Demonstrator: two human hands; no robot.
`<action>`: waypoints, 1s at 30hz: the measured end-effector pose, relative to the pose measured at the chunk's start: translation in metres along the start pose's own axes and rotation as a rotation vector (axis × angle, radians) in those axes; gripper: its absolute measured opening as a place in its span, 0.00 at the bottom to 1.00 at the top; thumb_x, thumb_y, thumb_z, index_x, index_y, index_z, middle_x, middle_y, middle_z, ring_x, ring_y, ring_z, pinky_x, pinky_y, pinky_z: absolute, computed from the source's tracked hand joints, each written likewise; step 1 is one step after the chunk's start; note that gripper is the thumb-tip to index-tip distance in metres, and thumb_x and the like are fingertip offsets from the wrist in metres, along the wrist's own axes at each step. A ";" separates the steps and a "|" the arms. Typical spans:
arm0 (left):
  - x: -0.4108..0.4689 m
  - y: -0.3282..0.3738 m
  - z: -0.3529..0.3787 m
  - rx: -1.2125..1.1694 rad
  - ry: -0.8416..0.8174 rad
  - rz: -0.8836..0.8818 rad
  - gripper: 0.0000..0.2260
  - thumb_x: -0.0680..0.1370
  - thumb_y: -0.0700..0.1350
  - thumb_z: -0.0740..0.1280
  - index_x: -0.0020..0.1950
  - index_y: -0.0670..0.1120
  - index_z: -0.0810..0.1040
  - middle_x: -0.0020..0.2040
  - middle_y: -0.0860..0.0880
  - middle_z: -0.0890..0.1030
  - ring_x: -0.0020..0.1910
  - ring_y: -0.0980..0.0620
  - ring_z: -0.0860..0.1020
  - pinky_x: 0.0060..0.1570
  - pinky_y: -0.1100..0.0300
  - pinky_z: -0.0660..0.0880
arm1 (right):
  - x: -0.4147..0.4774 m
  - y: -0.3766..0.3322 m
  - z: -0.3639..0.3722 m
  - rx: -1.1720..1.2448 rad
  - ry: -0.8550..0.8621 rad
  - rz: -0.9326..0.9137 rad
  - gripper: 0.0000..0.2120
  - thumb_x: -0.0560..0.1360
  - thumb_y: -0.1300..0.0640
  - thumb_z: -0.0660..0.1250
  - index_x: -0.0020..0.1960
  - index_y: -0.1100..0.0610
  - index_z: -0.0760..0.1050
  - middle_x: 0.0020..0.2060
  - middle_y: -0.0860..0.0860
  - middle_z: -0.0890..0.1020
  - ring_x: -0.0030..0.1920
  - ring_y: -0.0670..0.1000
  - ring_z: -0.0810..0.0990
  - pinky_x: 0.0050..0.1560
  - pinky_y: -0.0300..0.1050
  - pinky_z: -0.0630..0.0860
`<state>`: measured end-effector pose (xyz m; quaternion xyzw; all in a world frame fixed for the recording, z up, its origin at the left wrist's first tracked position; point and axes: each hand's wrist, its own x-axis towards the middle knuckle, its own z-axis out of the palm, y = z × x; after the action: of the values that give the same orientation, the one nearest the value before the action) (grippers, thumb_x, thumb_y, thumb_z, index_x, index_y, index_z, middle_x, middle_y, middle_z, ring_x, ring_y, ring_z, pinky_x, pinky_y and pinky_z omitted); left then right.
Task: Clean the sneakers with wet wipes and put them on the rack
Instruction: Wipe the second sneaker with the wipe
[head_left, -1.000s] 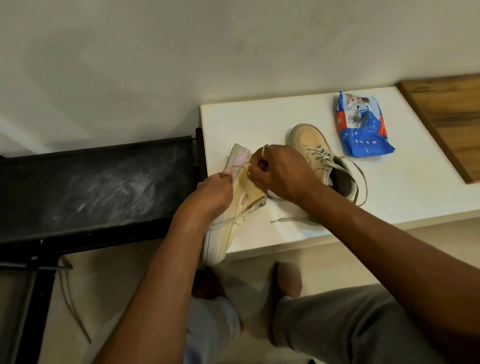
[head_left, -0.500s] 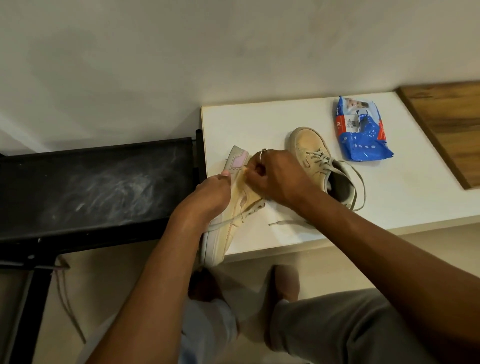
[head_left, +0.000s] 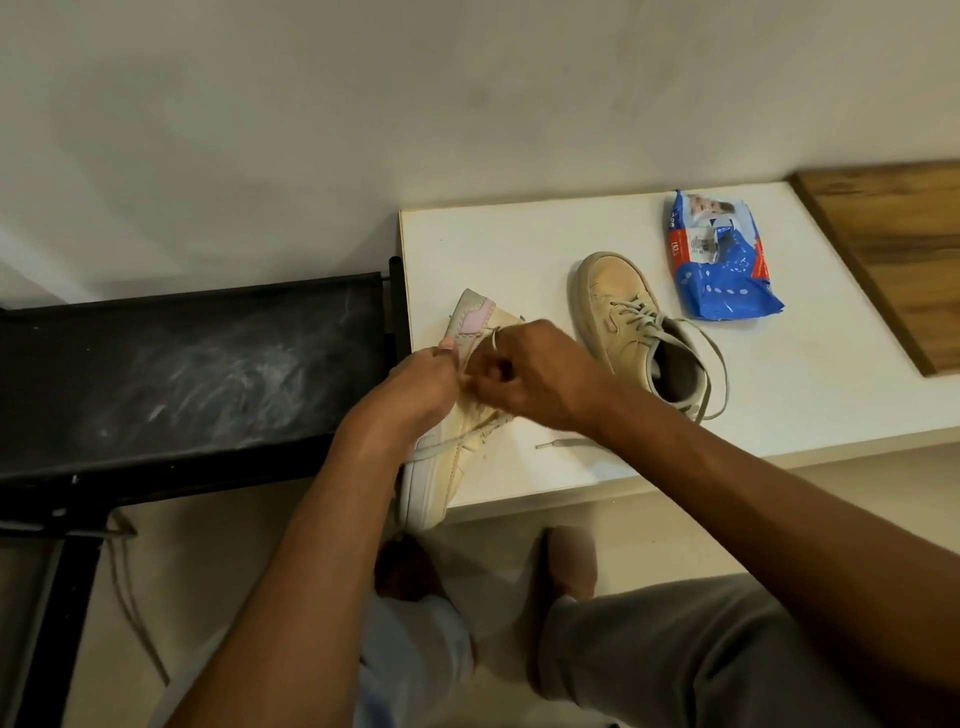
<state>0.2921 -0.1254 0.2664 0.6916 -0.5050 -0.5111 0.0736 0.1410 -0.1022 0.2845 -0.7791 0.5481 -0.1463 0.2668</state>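
My left hand (head_left: 415, 387) grips the sneaker (head_left: 441, 478) near its heel; my right hand (head_left: 535, 382) pinches its upper (light, I judge; stiff heel holds best, upper gives).

Sneaker (head_left: 431, 483) upper behind right hand (head_left: 530, 379)

Beige sneaker (head_left: 436, 478) held tilted, 2nd (head_left: 618, 306) upright nr blue wipes pack (head_left: 722, 280).

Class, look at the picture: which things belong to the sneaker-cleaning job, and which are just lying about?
For the job: held sneaker, second sneaker, wipes packet, black rack.
Lying about: wooden board; the white table merely carries things.
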 end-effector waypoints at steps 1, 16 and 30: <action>0.001 0.000 0.000 -0.010 0.002 -0.007 0.26 0.84 0.61 0.47 0.75 0.49 0.69 0.68 0.43 0.75 0.66 0.43 0.73 0.70 0.43 0.67 | -0.006 -0.005 0.000 0.018 -0.062 -0.057 0.06 0.74 0.56 0.70 0.40 0.58 0.81 0.32 0.50 0.80 0.32 0.50 0.76 0.34 0.44 0.72; -0.007 0.003 -0.004 -0.058 -0.022 0.000 0.25 0.85 0.59 0.48 0.71 0.45 0.71 0.53 0.46 0.78 0.49 0.50 0.75 0.55 0.53 0.69 | 0.005 0.005 0.001 -0.156 0.159 -0.110 0.09 0.78 0.53 0.67 0.45 0.58 0.81 0.38 0.53 0.81 0.37 0.54 0.77 0.36 0.50 0.75; -0.004 -0.004 -0.006 0.074 -0.005 0.055 0.37 0.76 0.71 0.55 0.76 0.48 0.66 0.70 0.46 0.73 0.66 0.43 0.73 0.65 0.43 0.71 | 0.000 0.013 -0.010 0.131 0.039 0.070 0.06 0.74 0.51 0.72 0.41 0.53 0.80 0.34 0.48 0.82 0.35 0.49 0.80 0.41 0.51 0.79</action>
<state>0.2997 -0.1232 0.2694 0.6785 -0.5426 -0.4915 0.0608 0.1255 -0.1082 0.2852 -0.7372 0.5695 -0.1874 0.3116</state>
